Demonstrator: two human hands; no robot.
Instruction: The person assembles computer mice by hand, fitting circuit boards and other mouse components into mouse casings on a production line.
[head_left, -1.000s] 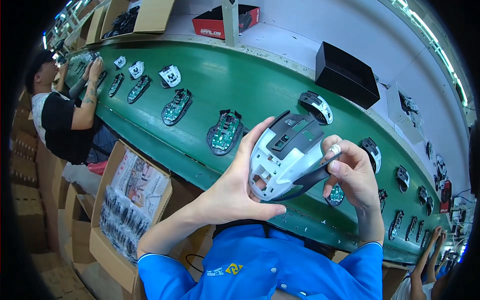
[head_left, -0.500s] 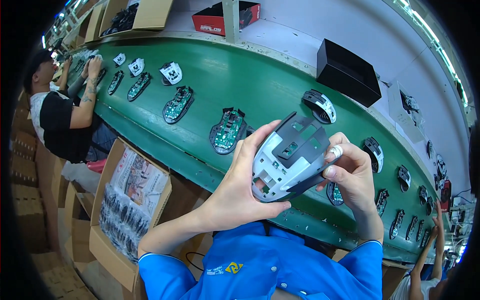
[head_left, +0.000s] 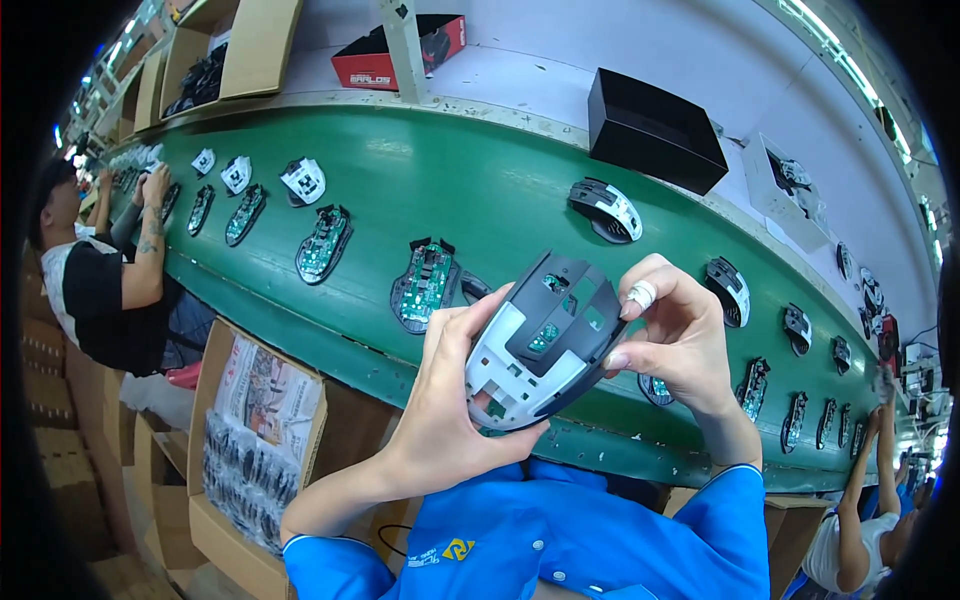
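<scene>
mouse shell [head_left: 540,345], dark grey and white, sits tilted above the green worktop [head_left: 450,170], between the person's two hands. left hand [head_left: 430,400] cradles it, fingers along its left edge and thumb beneath its lower end. right hand [head_left: 680,335] pinches its right edge between thumb and bent forefinger. just beyond, a circuit-board base [head_left: 426,285] lies left of the shell; farther off, an assembled-looking mouse [head_left: 606,210] rests near a black box [head_left: 610,125].
</scene>
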